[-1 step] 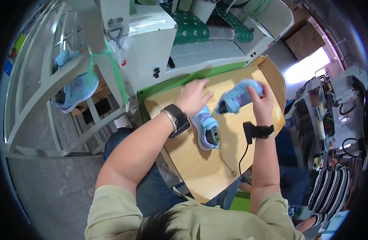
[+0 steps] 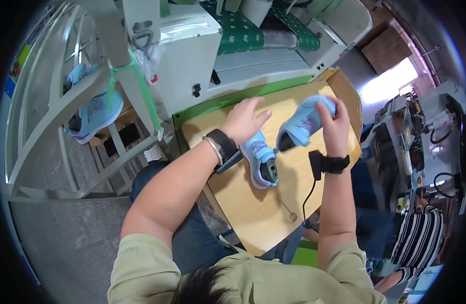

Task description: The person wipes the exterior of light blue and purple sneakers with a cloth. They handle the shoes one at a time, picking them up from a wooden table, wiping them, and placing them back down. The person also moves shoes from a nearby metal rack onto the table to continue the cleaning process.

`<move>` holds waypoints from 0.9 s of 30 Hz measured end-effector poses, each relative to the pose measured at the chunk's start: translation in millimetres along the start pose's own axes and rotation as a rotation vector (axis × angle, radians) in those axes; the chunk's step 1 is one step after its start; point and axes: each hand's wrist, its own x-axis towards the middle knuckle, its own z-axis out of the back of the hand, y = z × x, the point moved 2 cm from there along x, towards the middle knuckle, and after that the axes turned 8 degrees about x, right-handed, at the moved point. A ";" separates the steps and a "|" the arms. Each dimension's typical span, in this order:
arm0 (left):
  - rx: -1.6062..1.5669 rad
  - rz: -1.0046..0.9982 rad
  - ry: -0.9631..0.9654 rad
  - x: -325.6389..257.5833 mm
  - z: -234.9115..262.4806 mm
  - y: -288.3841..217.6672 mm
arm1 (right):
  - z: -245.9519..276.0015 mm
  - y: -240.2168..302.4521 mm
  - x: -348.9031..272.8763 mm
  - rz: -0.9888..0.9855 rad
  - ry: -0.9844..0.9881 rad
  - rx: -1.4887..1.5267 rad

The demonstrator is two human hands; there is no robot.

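A light blue sneaker (image 2: 302,119) is lifted above the wooden board, its toe pointing away and its dark opening toward me. My right hand (image 2: 335,126) grips it by the right side near the toe. A matching blue shoe (image 2: 264,161) rests on the board, its dark insole showing at the heel end. Just beyond that shoe's toe, my left hand (image 2: 243,121) hovers with the thumb apart from the fingers and nothing in it. Part of the toe is hidden behind this hand.
The wooden board (image 2: 243,223) borders a white machine (image 2: 185,66) with a green belt (image 2: 243,38). On the left, a grey metal rack (image 2: 60,116) carries more blue shoes (image 2: 98,114). A person in a striped top (image 2: 418,243) works at the right.
The shoe in my right hand has turned, showing more of its upper, and shifted slightly toward me. My left hand has moved very little, and the shoe on the board stays put.
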 end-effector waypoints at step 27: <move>-1.400 -0.068 0.007 46.5 84.8 -50.5 | 7.7 24.3 -13.4 -0.103 0.093 0.121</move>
